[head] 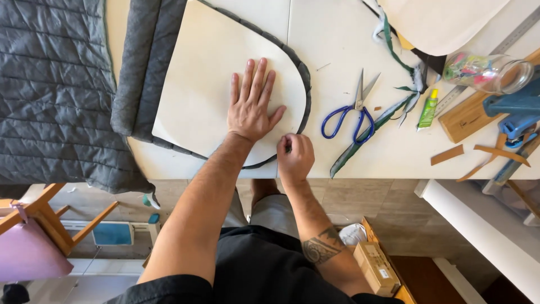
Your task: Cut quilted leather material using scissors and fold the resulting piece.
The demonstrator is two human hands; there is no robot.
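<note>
Nearest the camera are two bare forearms over a black shirt, the right one tattooed near the elbow. Below the table edge at far left stands a wooden stool [39,217] with a pink seat.

On the white table [337,45] a grey quilted fabric [53,84], stitched in long rows, spreads over the left end and hangs off the edge. Next to it a second grey padded layer lies folded, and on that rests one cream template [202,73], smooth and stiff-looking, straight on one side and rounded on the other, with a dark rim of fabric showing around its curve.

The left hand [250,107] lies flat on the template, all fingers spread and open, holding nothing, only pressing down. The right hand [294,156] sits at the template's rounded near edge, fingers curled tight around a small greenish tool [288,148], mostly hidden; what kind I cannot tell.

Further right lies one pair of scissors [353,115], blue-handled, blades slightly apart. Beside them are green fabric strips [368,132], a small green tube [428,110], one clear jar [488,73] on its side with coloured bits inside, a wooden block [467,115], several brown scraps [448,154] and a blue clamp [517,112].
</note>
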